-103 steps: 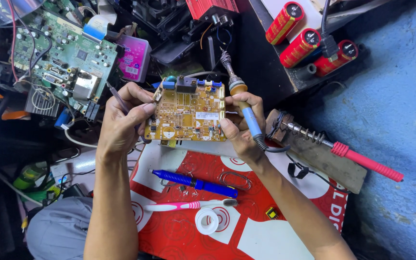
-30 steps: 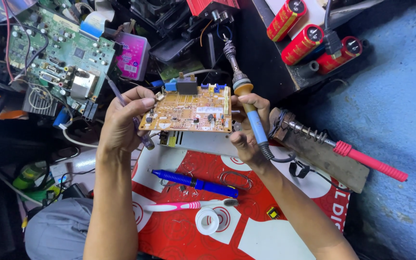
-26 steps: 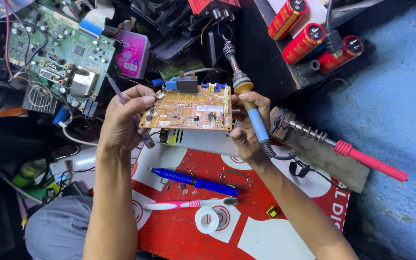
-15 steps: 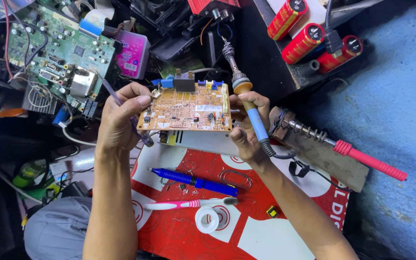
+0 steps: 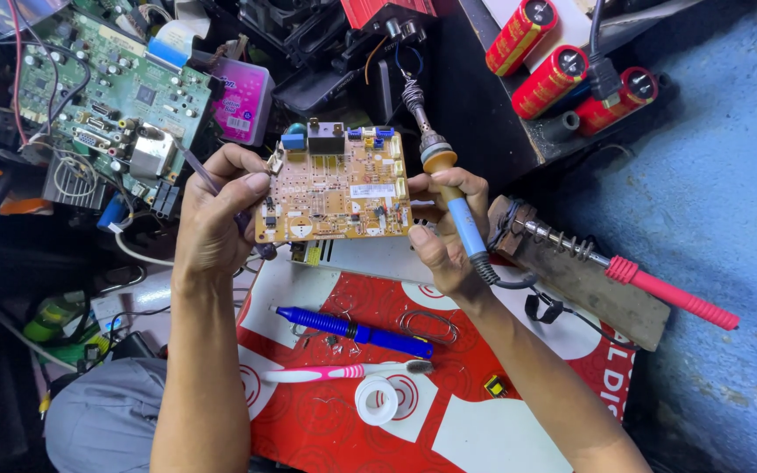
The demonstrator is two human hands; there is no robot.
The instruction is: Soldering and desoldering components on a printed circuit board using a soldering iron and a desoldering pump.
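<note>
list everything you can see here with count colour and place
circuit board: 1, tan, held up between both hands
soldering iron: 1, blue handle, in right hand
second soldering iron: 1, red handle, on wooden block at right
desoldering pump: 1, blue, on red and white sheet
toothbrush: 1, pink and white, below pump
tape roll: 1, white, on sheet
capacitors: 3, red, top right
green board: 1, top left
left hand: grips board's left edge
right hand: holds board's right edge and iron
</note>
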